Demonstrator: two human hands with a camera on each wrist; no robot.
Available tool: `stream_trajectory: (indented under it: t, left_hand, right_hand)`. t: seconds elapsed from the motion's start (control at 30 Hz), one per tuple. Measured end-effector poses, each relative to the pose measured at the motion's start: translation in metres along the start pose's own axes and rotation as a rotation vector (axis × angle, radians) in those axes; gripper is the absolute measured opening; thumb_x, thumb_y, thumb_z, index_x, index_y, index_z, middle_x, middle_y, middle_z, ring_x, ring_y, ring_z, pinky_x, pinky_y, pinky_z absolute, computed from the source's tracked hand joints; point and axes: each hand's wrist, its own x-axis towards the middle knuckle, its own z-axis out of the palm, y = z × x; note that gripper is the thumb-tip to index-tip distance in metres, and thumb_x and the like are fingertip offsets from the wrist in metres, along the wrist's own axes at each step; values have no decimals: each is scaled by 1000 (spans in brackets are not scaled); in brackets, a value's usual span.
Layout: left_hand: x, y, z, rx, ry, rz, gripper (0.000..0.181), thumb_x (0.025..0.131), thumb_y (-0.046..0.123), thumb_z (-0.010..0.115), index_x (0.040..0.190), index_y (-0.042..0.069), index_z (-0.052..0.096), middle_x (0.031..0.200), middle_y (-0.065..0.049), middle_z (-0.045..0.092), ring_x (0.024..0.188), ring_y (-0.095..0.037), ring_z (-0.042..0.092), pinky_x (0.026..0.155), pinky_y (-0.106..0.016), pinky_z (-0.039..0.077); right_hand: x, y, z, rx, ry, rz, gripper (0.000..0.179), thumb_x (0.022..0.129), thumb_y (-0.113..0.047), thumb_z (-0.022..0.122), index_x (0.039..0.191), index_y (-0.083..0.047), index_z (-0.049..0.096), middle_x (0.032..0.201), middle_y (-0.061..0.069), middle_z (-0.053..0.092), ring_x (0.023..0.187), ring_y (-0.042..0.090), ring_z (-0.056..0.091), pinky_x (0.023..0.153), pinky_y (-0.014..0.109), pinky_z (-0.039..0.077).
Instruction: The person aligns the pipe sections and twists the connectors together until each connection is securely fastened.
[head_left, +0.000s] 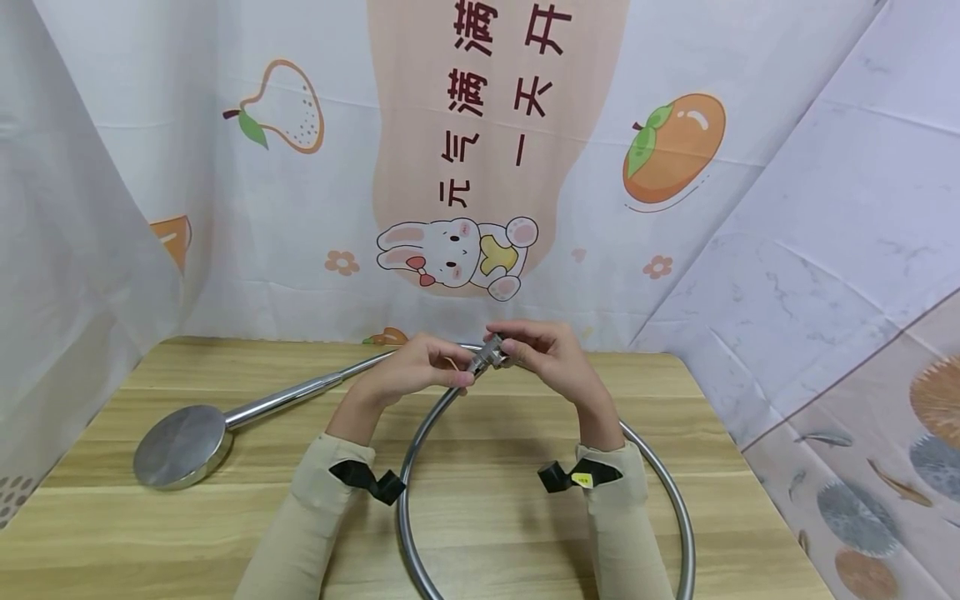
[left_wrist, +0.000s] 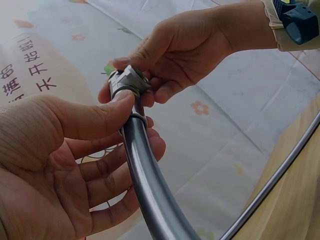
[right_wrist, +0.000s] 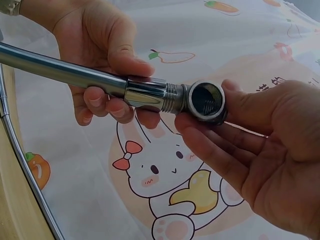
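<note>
A grey shower hose (head_left: 406, 508) curves in a loop over the tabletop, with its end raised between both hands. My left hand (head_left: 416, 367) pinches the hose's chrome end collar (right_wrist: 146, 95) between thumb and fingers. In my right hand (head_left: 553, 360) is a small metal pipe fitting (right_wrist: 206, 102) with a threaded round opening, gripped by thumb and fingertips. Collar and fitting meet in line, and a stretch of thread (right_wrist: 173, 98) shows between them in the right wrist view. A round silver shower head (head_left: 182, 446) lies at the left, joined by its handle to the hose's other end.
The wood-grain table (head_left: 510, 517) reaches back to a white printed cloth (head_left: 285, 217) hanging behind it. More patterned cloth (head_left: 840, 275) drapes along the right side. The hose loop passes beneath both forearms.
</note>
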Motion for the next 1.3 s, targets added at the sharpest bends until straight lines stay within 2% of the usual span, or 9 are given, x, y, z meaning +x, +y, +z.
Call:
stream_trajectory:
  t: [0.2,0.4,0.53,0.7,0.93,1.1,1.3]
  left_hand:
    - [1,0,1,-6,-6,-5,20,96,6,69,114,-4,72,90,-3,69,83,-20,69,85,-35,59]
    - [0,0,0,10,11,-9,19,96,6,68,113,-3,72,89,-3,69,83,-20,69,83,-34,59]
    - [0,0,0,11,22,-18,19,96,6,69,113,-3,72,89,-4,70,83,-20,69,83,-34,58]
    - [1,-1,1,5,8,-10,19,96,4,68,111,-6,71,91,-8,69,83,-20,69,84,-35,60]
    - [2,0,2,-2,-7,-2,18,96,4,68,112,-5,72,89,-4,69,83,-20,69,83,-35,60]
    - [2,1,2,4,-2,-5,18,96,4,68,111,-4,72,89,-6,69,82,-19,69,83,-34,59]
    - [1,0,2,17,7,-8,15,97,6,68,109,-3,72,89,-7,68,83,-19,69,83,-34,59]
  right_hand:
    - [0,-1,0,-36,41,30,25,99,-2,64,120,8,70,102,25,72,81,9,71,76,28,63]
    - [0,0,-1,-29,-2,-10,28,101,1,60,126,10,66,111,29,71,89,9,73,81,32,64]
    - [0,-1,-2,-35,-20,-7,29,102,1,57,128,8,65,114,29,71,91,10,73,83,33,63]
    - [-1,-1,-2,-71,-2,2,27,101,1,59,125,8,67,107,27,72,86,10,73,81,33,64]
    - [-1,-1,-2,-87,32,14,23,98,0,64,118,9,69,97,24,73,80,7,70,76,27,62]
    - [-1,-1,-2,-115,39,9,22,98,-3,66,118,6,70,94,21,73,77,9,69,74,32,63]
    - [-2,-2,-2,-61,-15,-42,26,100,0,61,123,9,66,105,26,72,82,10,71,77,31,63]
